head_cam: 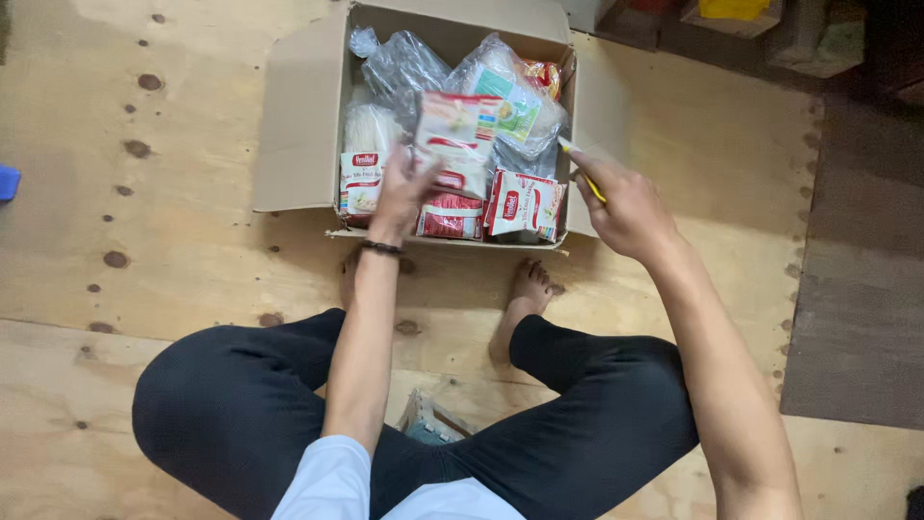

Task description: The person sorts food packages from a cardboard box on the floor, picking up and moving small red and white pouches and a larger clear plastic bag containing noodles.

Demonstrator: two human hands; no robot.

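Left hand [402, 188] pinching a red-and-white noodle packet [452, 144] over the open cardboard box [298, 125], right hand [624, 207] fingers pressed around a yellow cutter [582, 169] just beside — that blade could well nick the thin wrappers.

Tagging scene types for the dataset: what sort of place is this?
Probably a home or small storeroom floor, not a workshop bench. The person sits barefoot on plywood flooring, an open cardboard box holds food packets, and a dark mat lies alongside.
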